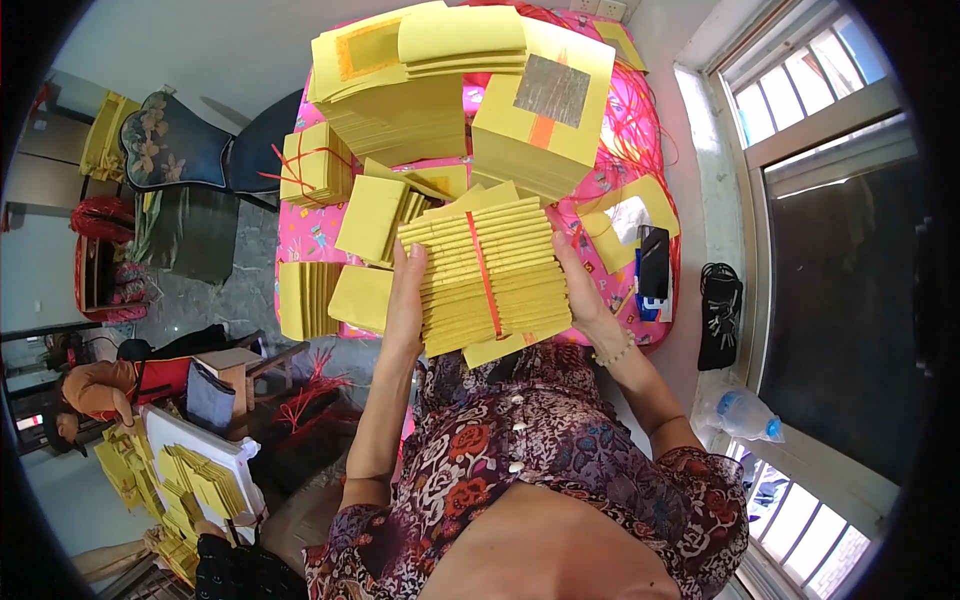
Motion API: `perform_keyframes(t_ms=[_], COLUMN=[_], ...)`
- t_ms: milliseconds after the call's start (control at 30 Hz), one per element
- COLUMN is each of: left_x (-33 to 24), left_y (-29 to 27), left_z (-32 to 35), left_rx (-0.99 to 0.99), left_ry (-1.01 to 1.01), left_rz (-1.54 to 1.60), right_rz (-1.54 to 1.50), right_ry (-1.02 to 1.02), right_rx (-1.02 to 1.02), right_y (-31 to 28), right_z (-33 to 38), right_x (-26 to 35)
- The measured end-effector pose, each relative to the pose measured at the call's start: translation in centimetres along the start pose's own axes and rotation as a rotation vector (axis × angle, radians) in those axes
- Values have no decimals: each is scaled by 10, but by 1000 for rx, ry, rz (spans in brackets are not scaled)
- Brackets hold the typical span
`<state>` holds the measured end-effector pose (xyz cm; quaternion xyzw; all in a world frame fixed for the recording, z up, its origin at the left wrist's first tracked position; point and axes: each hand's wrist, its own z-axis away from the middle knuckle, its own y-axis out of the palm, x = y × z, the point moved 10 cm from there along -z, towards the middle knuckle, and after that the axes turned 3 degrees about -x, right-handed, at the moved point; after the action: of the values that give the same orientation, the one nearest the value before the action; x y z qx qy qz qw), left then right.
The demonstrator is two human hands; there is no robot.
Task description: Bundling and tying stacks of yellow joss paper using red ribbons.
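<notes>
I hold a fanned bundle of yellow folded papers (pixel 488 275) between both hands, just above the near edge of the pink cloth (pixel 300 235) that covers the table. My left hand (pixel 405 295) presses flat against the bundle's left side, fingers extended upward along the edges. My right hand (pixel 578 290) clasps the right side, fingers curled around the paper ends. The folded sheets lie crosswise, their long edges running left to right between my palms, and they stack away from me, so the bundle's long axis points from my chest toward the far end of the cloth. A red string (pixel 484 275) runs along that axis over the middle of the bundle. Farther back on the pink cloth stand taller stacks of yellow paper (pixel 400 110), and another stack with a silver square (pixel 552 90) sits to their right. A black phone (pixel 654 262) lies at the cloth's right edge.
</notes>
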<state>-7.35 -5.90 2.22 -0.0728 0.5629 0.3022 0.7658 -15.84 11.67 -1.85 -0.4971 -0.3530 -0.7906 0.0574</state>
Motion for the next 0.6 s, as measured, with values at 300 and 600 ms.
perform_keyframes(t_ms=[300,600], left_x=[-2,-1], left_y=[-4,-7], left_z=[-6,-10], left_rx=[-16,-18], left_ry=[-58,13], left_rz=[-37,-151], right_rz=[135,266], right_ry=[-46,-15], right_rx=[-36,-14], right_y=[7,13], right_z=[-32,-33], right_x=[24,22])
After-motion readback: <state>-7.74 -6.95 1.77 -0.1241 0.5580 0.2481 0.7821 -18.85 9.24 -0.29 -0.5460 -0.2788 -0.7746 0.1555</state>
